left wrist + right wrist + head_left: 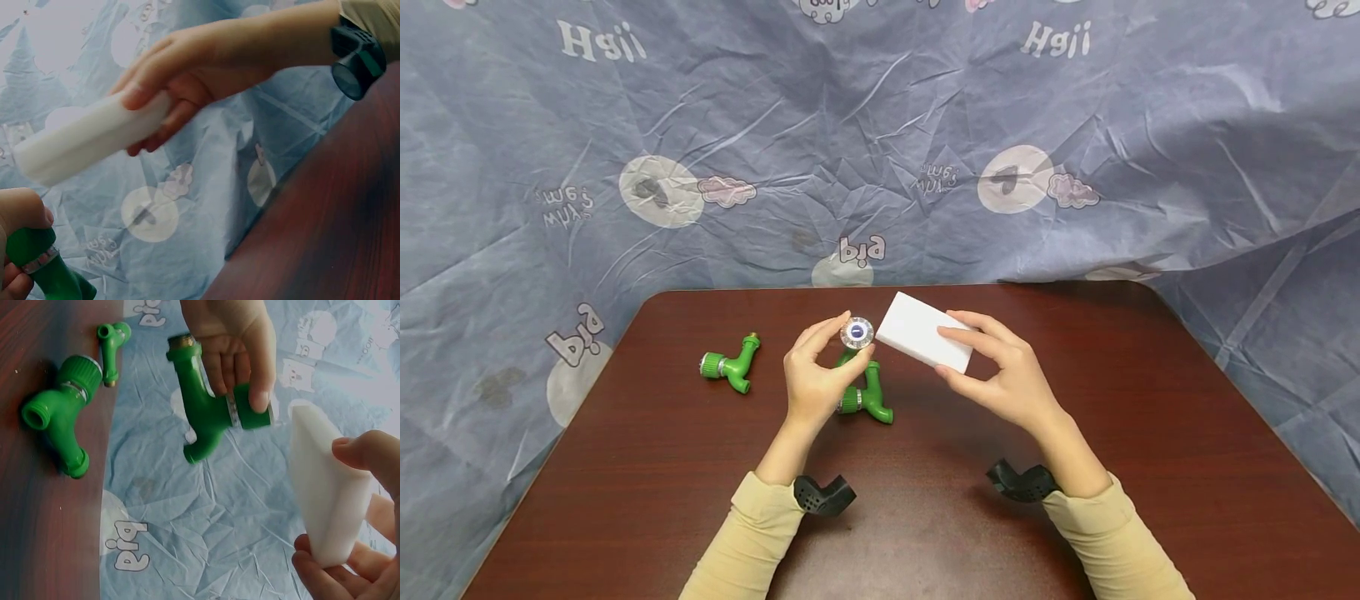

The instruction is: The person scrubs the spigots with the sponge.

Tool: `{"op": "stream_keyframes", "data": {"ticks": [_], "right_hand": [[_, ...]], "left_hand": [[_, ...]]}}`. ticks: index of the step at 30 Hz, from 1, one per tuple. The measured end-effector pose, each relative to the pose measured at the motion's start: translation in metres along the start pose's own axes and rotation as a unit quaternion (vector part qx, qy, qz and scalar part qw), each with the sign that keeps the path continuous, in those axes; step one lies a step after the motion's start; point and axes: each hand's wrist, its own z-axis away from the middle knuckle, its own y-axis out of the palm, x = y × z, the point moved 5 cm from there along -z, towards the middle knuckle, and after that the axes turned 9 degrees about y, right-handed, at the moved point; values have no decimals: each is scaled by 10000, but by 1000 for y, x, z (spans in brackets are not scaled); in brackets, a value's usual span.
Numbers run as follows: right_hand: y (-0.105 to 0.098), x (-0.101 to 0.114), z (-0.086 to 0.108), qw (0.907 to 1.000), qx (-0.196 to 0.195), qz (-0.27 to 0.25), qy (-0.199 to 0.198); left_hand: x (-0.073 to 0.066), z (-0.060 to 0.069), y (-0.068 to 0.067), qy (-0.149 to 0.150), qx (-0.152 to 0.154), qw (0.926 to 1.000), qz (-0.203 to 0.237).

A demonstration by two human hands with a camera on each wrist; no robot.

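My left hand (816, 375) grips a green tap (203, 403) by its round knob, thumb on one side and fingers on the other. The knob's end, a pale disc with a blue centre (857, 333), faces the head camera. A white rectangular block (921, 329), like a foam sponge, is held between the thumb and fingers of my right hand (1011, 375). Tap and block are both raised above the table, close together. The right wrist view shows a small gap between knob and block. Only the knob part of the tap (56, 275) shows well in the left wrist view.
Two more green taps lie on the dark wooden table (962, 533): one at the left (733, 367), another (874, 398) behind and below my left hand. A printed grey-blue cloth (925, 142) hangs behind the table. Black camera mounts (825, 495) sit on both wrists.
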Motion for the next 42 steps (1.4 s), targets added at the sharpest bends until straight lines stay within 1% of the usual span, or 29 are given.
{"op": "stream_keyframes", "data": {"ticks": [3, 7, 11, 14, 17, 20, 22, 24, 28, 30, 32, 36, 40, 42], "right_hand": [[3, 3, 0, 9999, -56, -97, -91], [9, 8, 1, 9993, 88, -116, -356], [14, 11, 2, 9985, 198, -146, -486], [16, 12, 2, 9990, 97, -97, -414], [14, 10, 2, 9996, -125, 40, -243], [10, 6, 2, 9994, -302, 145, -81], [8, 5, 2, 9994, -300, 143, -70], [8, 6, 2, 9996, -197, 98, -152], [12, 10, 2, 9994, 51, 1, -347], [13, 10, 2, 9994, 12, 24, -339], [12, 8, 2, 9996, -121, 82, -260], [8, 3, 1, 9992, -350, 194, -28], [6, -1, 1, 9990, -364, 226, 86], [6, -2, 2, 9991, -344, 230, 100]], "left_hand": [[-2, 1, 3, -58, 155, 9998, 136], [-4, 2, 6, -147, 316, 9992, 219], [-7, 1, 7, -41, 393, 9991, 142], [-9, 1, 8, 40, 466, 9987, 212], [-11, 0, 9, 111, 526, 9983, 235], [-12, -1, 9, 154, 503, 9983, 250], [-12, -1, 8, 154, 477, 9984, 259], [-12, -1, 9, 118, 505, 9982, 288], [-13, 1, 11, 55, 674, 9973, 277], [-14, 2, 13, 64, 749, 9968, 268], [-16, 2, 13, 99, 773, 9967, 248], [-16, 0, 11, 137, 686, 9971, 303], [-15, -1, 7, 144, 568, 9973, 440], [-14, -2, 6, 147, 577, 9972, 451]]}}
